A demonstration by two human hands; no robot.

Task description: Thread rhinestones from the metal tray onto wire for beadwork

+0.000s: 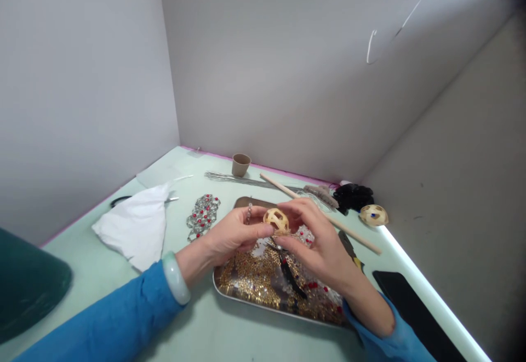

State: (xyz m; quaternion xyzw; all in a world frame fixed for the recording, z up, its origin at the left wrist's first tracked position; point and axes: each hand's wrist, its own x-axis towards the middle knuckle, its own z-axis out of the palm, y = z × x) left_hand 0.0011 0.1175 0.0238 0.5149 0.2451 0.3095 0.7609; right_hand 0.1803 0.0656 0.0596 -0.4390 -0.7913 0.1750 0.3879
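Note:
Over the tray, my left hand and my right hand hold a small pale-gold openwork ball between them. My left thumb and fingers grip its left side; my right fingers close on its right and lower side. A short strand of clear beads shows by my left fingers. Below lies a metal tray with many gold beads, some clear and red ones among them. Black-handled pliers rest in it, their tip partly behind my hands.
Left of the tray lie a silver wire piece with red beads and a white cloth. Behind are a brown cup, thin wires and a wooden stick. Another gold ball and a black slab are right.

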